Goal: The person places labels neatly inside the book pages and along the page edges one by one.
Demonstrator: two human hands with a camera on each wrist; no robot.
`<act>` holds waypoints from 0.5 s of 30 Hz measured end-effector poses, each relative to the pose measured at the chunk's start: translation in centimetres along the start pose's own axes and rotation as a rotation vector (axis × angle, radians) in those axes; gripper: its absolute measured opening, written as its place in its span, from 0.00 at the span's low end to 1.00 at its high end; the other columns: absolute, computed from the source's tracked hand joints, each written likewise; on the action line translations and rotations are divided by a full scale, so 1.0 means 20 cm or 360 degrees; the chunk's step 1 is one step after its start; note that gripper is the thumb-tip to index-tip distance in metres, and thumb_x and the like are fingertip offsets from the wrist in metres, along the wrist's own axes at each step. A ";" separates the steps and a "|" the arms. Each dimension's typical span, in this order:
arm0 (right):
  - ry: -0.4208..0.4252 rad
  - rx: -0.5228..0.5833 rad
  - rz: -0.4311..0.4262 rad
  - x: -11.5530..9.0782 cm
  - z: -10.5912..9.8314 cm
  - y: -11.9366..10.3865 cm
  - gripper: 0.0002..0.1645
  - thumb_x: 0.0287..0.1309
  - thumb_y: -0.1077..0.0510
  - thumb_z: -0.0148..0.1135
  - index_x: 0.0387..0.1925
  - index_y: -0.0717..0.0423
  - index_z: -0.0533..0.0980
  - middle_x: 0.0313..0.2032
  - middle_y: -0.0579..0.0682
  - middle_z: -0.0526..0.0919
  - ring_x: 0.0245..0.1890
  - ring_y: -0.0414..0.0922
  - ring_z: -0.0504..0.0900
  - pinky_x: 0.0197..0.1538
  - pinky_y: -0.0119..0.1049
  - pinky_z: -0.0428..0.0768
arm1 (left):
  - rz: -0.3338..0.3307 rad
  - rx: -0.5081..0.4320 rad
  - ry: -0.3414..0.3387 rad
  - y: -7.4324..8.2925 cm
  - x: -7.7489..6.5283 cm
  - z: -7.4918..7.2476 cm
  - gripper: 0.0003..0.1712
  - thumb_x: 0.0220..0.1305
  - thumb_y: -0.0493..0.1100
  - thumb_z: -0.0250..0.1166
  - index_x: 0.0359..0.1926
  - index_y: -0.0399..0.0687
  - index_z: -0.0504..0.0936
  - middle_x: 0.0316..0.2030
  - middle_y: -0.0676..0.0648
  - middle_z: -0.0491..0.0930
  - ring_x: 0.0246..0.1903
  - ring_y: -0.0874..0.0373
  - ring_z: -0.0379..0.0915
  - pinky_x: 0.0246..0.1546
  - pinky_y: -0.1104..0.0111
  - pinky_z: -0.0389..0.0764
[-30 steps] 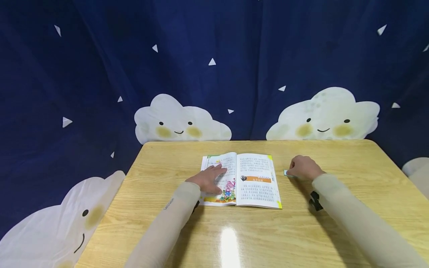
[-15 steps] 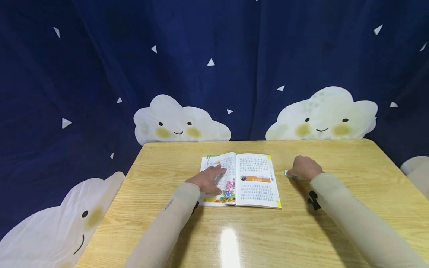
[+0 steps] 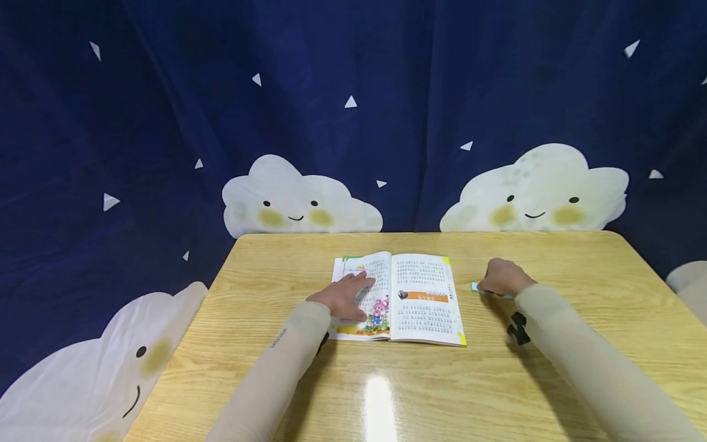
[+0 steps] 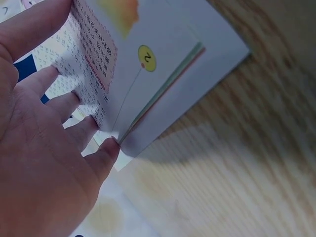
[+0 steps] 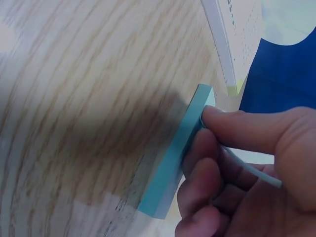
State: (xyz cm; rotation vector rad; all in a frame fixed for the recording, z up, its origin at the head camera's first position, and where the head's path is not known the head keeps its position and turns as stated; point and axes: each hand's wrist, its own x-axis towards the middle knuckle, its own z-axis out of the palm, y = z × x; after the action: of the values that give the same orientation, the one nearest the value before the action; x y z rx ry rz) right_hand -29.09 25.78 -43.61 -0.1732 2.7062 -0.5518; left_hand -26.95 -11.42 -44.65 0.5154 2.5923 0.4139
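- Dark blue curtain [image 3: 386, 73] with white triangles and smiling cream cloud shapes hangs behind a light wood-grain worktop [image 3: 420, 393].
- Open paperback children's book [image 3: 425, 294] with printed text and a colourful cartoon picture lies flat at centre of worktop.
- Left hand [image 3: 345, 294] rests flat on the book's left page, fingers straight and relaxed; left wrist view shows fingertips [image 4: 106, 148] against the page edges.
- Right hand [image 3: 502, 277] sits just right of the book, fingers curled, pinching a small teal sticky-note pad [image 5: 180, 148] that lies on the worktop.
- Thumb [image 5: 242, 126] lifts the pad's top sheet.
- Both arms wear beige sleeves [image 3: 276, 362].
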 end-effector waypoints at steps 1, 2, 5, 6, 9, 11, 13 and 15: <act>0.0001 0.0000 -0.0002 0.00 0.00 0.00 0.21 0.55 0.60 0.56 0.08 0.51 0.71 0.08 0.40 0.64 0.12 0.38 0.61 0.23 0.31 0.63 | -0.0005 0.0001 -0.0001 0.00 0.00 0.00 0.50 0.60 0.52 0.71 0.78 0.67 0.53 0.80 0.55 0.43 0.80 0.49 0.38 0.76 0.48 0.55; 0.0003 0.0002 0.0001 0.00 0.00 0.01 0.21 0.55 0.60 0.56 0.08 0.51 0.72 0.08 0.40 0.64 0.12 0.38 0.61 0.22 0.31 0.63 | -0.0010 0.0002 0.0001 0.00 0.00 0.00 0.50 0.60 0.52 0.71 0.78 0.67 0.54 0.80 0.55 0.43 0.80 0.49 0.38 0.76 0.48 0.55; 0.0003 0.0016 0.0003 0.01 0.00 0.01 0.21 0.56 0.60 0.55 0.08 0.52 0.72 0.08 0.40 0.65 0.12 0.38 0.62 0.22 0.31 0.63 | -0.0019 0.0003 0.0003 0.00 0.01 0.00 0.50 0.60 0.52 0.72 0.77 0.67 0.54 0.80 0.56 0.43 0.80 0.50 0.38 0.77 0.48 0.55; -0.0002 0.0028 0.0003 0.01 0.00 0.01 0.22 0.57 0.61 0.55 0.08 0.52 0.72 0.08 0.41 0.64 0.12 0.38 0.61 0.22 0.31 0.63 | -0.0021 0.0003 0.0003 0.00 0.01 0.00 0.50 0.60 0.52 0.71 0.77 0.68 0.54 0.80 0.56 0.43 0.80 0.50 0.38 0.77 0.48 0.54; -0.0032 0.0083 -0.0008 0.01 0.00 0.02 0.23 0.59 0.60 0.55 0.08 0.52 0.72 0.08 0.41 0.64 0.12 0.38 0.61 0.22 0.31 0.63 | -0.0033 0.0007 0.0001 0.00 0.01 0.00 0.50 0.60 0.52 0.71 0.77 0.69 0.53 0.80 0.57 0.43 0.80 0.50 0.38 0.77 0.48 0.54; -0.0064 0.0127 -0.0011 0.00 -0.01 0.02 0.24 0.61 0.60 0.55 0.08 0.52 0.72 0.07 0.41 0.63 0.11 0.38 0.61 0.21 0.31 0.63 | -0.0038 0.0011 0.0000 0.00 0.01 0.00 0.50 0.60 0.53 0.71 0.77 0.69 0.53 0.80 0.57 0.43 0.80 0.50 0.38 0.77 0.48 0.54; -0.0088 0.0161 -0.0009 0.00 -0.01 0.03 0.25 0.62 0.60 0.55 0.08 0.52 0.71 0.07 0.40 0.63 0.11 0.37 0.60 0.21 0.31 0.63 | -0.0043 0.0015 -0.0004 0.00 0.01 0.00 0.50 0.60 0.53 0.71 0.77 0.70 0.53 0.80 0.57 0.43 0.80 0.51 0.38 0.77 0.48 0.54; -0.0094 0.0174 -0.0011 0.00 -0.02 0.03 0.25 0.62 0.60 0.55 0.08 0.52 0.72 0.07 0.40 0.62 0.11 0.37 0.59 0.20 0.30 0.63 | -0.0048 0.0011 -0.0007 0.00 0.02 0.00 0.50 0.60 0.53 0.71 0.77 0.70 0.53 0.80 0.57 0.43 0.80 0.51 0.38 0.77 0.48 0.54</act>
State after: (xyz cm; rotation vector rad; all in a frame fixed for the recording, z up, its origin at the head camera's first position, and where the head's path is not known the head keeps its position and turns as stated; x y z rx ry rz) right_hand -29.22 26.45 -43.56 -0.1670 2.6115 -0.6843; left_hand -27.19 -11.34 -44.84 0.4783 2.5951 0.3930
